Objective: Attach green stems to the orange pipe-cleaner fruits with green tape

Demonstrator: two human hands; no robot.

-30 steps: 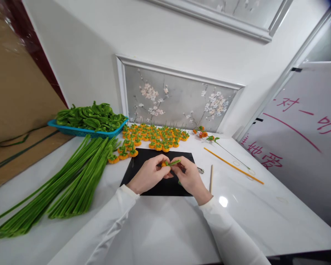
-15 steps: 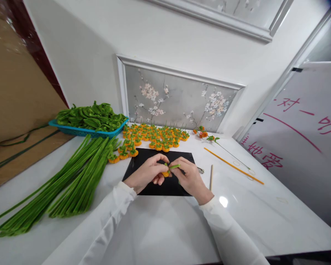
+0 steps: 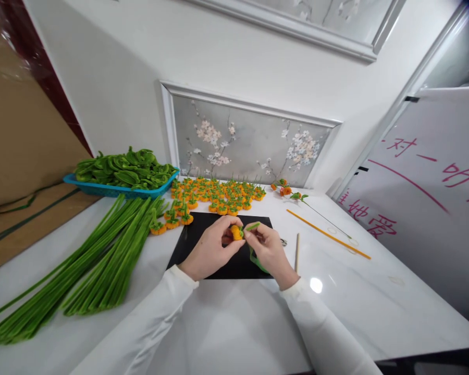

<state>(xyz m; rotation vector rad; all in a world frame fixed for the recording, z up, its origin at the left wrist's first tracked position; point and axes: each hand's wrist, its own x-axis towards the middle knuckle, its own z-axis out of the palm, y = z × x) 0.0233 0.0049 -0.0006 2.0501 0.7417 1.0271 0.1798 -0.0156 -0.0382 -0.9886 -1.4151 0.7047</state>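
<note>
Between the fingers and thumb of my left hand (image 3: 214,247) is a small orange pipe-cleaner pumpkin (image 3: 236,233), its green top turned toward the right. My right hand (image 3: 268,252) pinches a green pipe cleaner (image 3: 252,227) close against that top. A green loop hangs below the right fingers. Both hands are over a black mat (image 3: 191,245). Beyond the mat stand several finished-looking orange pumpkins (image 3: 222,195) with green tops and upright stems. The right fingertips partly hide where the green piece meets the pumpkin.
At the left, a blue tray (image 3: 121,191) holds curled green pieces, and a bundle of long green pipe cleaners (image 3: 97,265) lies in front. To the right are an orange pipe cleaner (image 3: 328,234), a thin wooden stick (image 3: 297,252) and a wire-stemmed orange flower sprig (image 3: 285,191).
My left hand has turned the pumpkin so more of its orange side shows, with its top facing right. The green loop beneath my right hand now shows more.
</note>
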